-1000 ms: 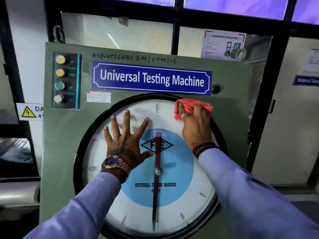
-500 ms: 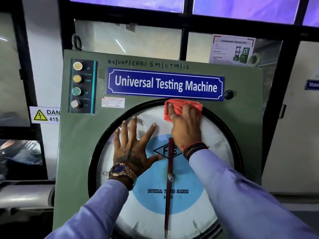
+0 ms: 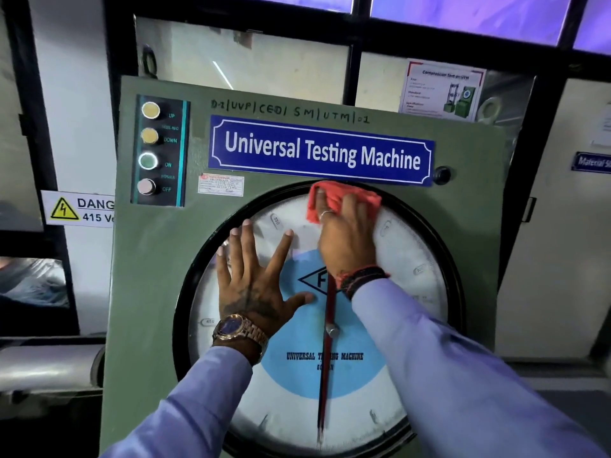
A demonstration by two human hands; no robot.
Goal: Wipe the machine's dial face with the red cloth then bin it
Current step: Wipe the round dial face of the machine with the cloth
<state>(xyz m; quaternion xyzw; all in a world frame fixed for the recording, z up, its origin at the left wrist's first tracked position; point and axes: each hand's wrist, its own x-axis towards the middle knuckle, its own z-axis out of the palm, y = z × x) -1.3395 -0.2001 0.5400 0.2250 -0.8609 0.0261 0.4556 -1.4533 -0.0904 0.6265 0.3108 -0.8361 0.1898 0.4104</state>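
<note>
Red cloth point(image 3: 344, 200) sits bunched at the far top of the dial face point(image 3: 406, 259), just under the blue nameplate point(image 3: 322, 150), pressed flat to the glass by the right hand point(image 3: 347, 239); that hand's fingers lie together over the cloth, pinning it rather than pinching it. The left hand point(image 3: 254, 285) rests on the left half of the dial with its fingers spread wide apart, palm against the glass, holding nothing and seemingly bracing the body. The step in hand looks like the wiping itself, and only the top arc is under the cloth now, so most of the face, including the blue centre disc point(image 3: 297, 375) and the near lower rim, appears left to cover. To do it well, I would keep the cloth flat under the whole palm, work in overlapping arcs along the black bezel point(image 3: 453, 279) from far to near, and lift the bracing hand in time so its patch gets wiped too, since bare fingers may leave smears. The red pointer point(image 3: 325, 375) seems to sit behind the glass, so pressure can stay even. No bin shows in view.
</note>
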